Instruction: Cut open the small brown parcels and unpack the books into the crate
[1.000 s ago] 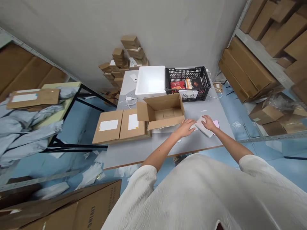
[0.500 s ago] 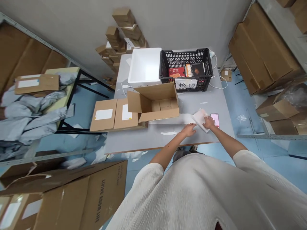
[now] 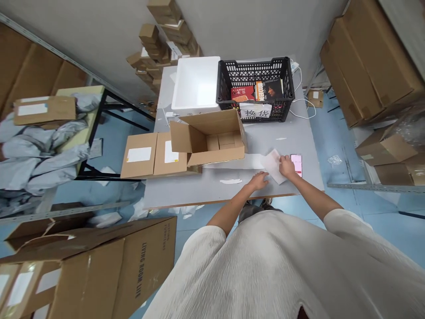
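A flat, whitish packet [image 3: 272, 165] with a faint pink patch lies askew near the front right of the grey table [image 3: 212, 190]. My right hand [image 3: 287, 167] has its fingers closed over the packet's right edge. Close to its lower left side is my left hand [image 3: 258, 180], low over the tabletop, fingers apart and holding nothing. Whether its fingertips touch the packet I cannot tell. Just right of my right hand, a phone [image 3: 297, 165] with a pink screen lies flat. A white paper strip [image 3: 234, 162] runs leftward from the packet.
An open cardboard box [image 3: 215, 158] stands left of the packet, beside closed boxes [image 3: 139, 154]. Behind are a white foam bin [image 3: 177, 84] and a black crate [image 3: 254, 105] of books. Shelving with parcels flanks both sides. A torn paper scrap [image 3: 231, 181] lies near the front edge.
My right hand has shifted slightly left and its fingers now curl round the packet's edge. The packet has turned a little. My left hand has drawn slightly back from it. The view has tilted slightly.
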`<move>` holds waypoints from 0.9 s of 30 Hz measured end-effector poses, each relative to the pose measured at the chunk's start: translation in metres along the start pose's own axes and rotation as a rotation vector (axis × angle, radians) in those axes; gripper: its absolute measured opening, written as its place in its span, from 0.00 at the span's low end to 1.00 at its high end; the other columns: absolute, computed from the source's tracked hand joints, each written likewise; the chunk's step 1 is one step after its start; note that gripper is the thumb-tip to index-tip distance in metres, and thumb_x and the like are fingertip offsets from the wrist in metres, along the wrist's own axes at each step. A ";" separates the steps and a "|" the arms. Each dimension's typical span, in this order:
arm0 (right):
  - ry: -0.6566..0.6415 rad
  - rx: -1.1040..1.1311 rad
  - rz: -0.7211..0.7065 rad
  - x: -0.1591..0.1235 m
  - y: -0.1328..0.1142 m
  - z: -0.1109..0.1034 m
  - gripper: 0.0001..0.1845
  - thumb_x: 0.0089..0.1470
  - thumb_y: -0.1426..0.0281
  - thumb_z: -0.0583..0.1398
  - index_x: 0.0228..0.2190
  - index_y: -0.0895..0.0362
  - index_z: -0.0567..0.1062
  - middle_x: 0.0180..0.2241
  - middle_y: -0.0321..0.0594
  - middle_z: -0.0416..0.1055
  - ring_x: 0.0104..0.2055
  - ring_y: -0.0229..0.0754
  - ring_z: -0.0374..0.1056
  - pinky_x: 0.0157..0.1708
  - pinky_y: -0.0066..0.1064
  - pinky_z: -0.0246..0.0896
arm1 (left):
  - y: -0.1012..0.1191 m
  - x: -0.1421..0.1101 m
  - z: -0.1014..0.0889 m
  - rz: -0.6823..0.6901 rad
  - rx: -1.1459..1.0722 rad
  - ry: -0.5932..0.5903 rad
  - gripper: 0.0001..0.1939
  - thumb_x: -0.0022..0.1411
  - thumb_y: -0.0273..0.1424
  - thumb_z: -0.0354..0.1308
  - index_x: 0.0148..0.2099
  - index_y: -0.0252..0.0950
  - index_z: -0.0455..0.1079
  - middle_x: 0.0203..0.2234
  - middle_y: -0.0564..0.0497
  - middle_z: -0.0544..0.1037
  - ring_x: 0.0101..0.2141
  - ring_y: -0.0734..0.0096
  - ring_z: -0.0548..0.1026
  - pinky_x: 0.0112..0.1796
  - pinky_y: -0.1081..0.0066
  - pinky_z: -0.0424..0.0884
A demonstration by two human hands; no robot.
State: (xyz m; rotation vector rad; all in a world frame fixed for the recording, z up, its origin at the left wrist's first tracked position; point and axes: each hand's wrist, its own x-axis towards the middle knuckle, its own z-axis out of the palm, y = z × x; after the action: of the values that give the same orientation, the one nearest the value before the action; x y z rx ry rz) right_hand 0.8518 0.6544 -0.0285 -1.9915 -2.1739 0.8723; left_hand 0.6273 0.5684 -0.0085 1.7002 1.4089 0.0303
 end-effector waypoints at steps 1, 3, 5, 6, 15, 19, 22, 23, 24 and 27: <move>0.015 0.034 -0.028 -0.005 -0.005 -0.001 0.17 0.60 0.74 0.59 0.51 0.53 0.74 0.54 0.55 0.68 0.52 0.60 0.68 0.53 0.50 0.68 | 0.000 0.000 -0.001 0.000 -0.013 0.006 0.29 0.70 0.37 0.60 0.71 0.36 0.71 0.68 0.37 0.74 0.68 0.47 0.73 0.67 0.52 0.68; 0.039 0.096 -0.069 -0.015 -0.017 0.001 0.16 0.60 0.74 0.58 0.48 0.52 0.74 0.53 0.51 0.69 0.48 0.56 0.70 0.50 0.46 0.70 | 0.000 -0.001 -0.003 -0.002 -0.055 0.034 0.30 0.71 0.37 0.59 0.72 0.36 0.70 0.69 0.37 0.74 0.67 0.48 0.74 0.67 0.53 0.69; 0.065 0.173 -0.098 -0.025 -0.033 0.006 0.15 0.58 0.73 0.58 0.48 0.52 0.73 0.53 0.49 0.70 0.47 0.53 0.71 0.50 0.44 0.70 | 0.000 -0.001 -0.007 -0.017 -0.130 0.084 0.29 0.73 0.36 0.57 0.72 0.35 0.69 0.69 0.37 0.75 0.64 0.51 0.77 0.66 0.55 0.71; 0.080 0.223 -0.101 -0.029 -0.040 0.010 0.15 0.57 0.72 0.59 0.47 0.52 0.72 0.51 0.48 0.71 0.47 0.52 0.71 0.51 0.43 0.70 | 0.000 -0.001 -0.009 -0.033 -0.178 0.111 0.28 0.74 0.35 0.55 0.73 0.35 0.68 0.68 0.37 0.76 0.62 0.53 0.78 0.64 0.56 0.72; -0.019 0.522 -0.118 -0.049 -0.075 0.047 0.08 0.61 0.61 0.61 0.41 0.50 0.71 0.46 0.40 0.76 0.39 0.44 0.73 0.47 0.39 0.73 | -0.016 -0.016 -0.020 -0.172 -0.403 0.276 0.23 0.78 0.33 0.50 0.69 0.37 0.72 0.56 0.42 0.85 0.57 0.57 0.82 0.61 0.57 0.76; -0.077 0.379 -0.137 -0.050 -0.074 0.050 0.09 0.64 0.65 0.62 0.45 0.52 0.74 0.50 0.44 0.75 0.44 0.46 0.74 0.54 0.40 0.72 | -0.024 -0.021 -0.020 -0.204 -0.395 0.323 0.22 0.77 0.33 0.52 0.68 0.38 0.72 0.54 0.43 0.86 0.56 0.55 0.82 0.60 0.56 0.77; -0.141 0.218 -0.145 -0.053 -0.072 0.051 0.14 0.63 0.69 0.63 0.50 0.54 0.75 0.54 0.48 0.74 0.51 0.49 0.74 0.57 0.41 0.70 | -0.030 -0.023 -0.021 -0.273 -0.353 0.339 0.22 0.75 0.31 0.54 0.68 0.38 0.72 0.56 0.42 0.85 0.56 0.54 0.83 0.59 0.57 0.77; -0.146 0.168 -0.157 -0.056 -0.072 0.051 0.16 0.62 0.70 0.63 0.52 0.54 0.75 0.56 0.49 0.73 0.53 0.50 0.73 0.58 0.41 0.70 | -0.032 -0.024 -0.021 -0.294 -0.337 0.343 0.23 0.74 0.31 0.54 0.68 0.37 0.72 0.57 0.41 0.84 0.57 0.53 0.82 0.59 0.58 0.77; -0.139 0.126 -0.174 -0.058 -0.072 0.051 0.18 0.63 0.70 0.63 0.54 0.54 0.75 0.57 0.50 0.72 0.56 0.52 0.72 0.59 0.43 0.69 | -0.035 -0.025 -0.021 -0.310 -0.323 0.345 0.24 0.74 0.30 0.55 0.69 0.37 0.72 0.57 0.41 0.84 0.57 0.53 0.82 0.59 0.58 0.77; -0.116 0.055 -0.279 -0.069 -0.079 0.051 0.20 0.64 0.72 0.60 0.56 0.54 0.75 0.61 0.53 0.71 0.61 0.57 0.68 0.61 0.48 0.67 | -0.043 -0.029 -0.020 -0.340 -0.307 0.346 0.29 0.71 0.27 0.55 0.73 0.37 0.67 0.58 0.40 0.84 0.58 0.52 0.82 0.60 0.57 0.76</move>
State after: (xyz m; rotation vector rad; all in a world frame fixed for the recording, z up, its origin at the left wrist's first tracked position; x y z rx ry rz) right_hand 0.7713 0.5718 -0.0143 -1.5977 -2.3833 1.0126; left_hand 0.5738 0.5551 -0.0097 1.2264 1.8291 0.3472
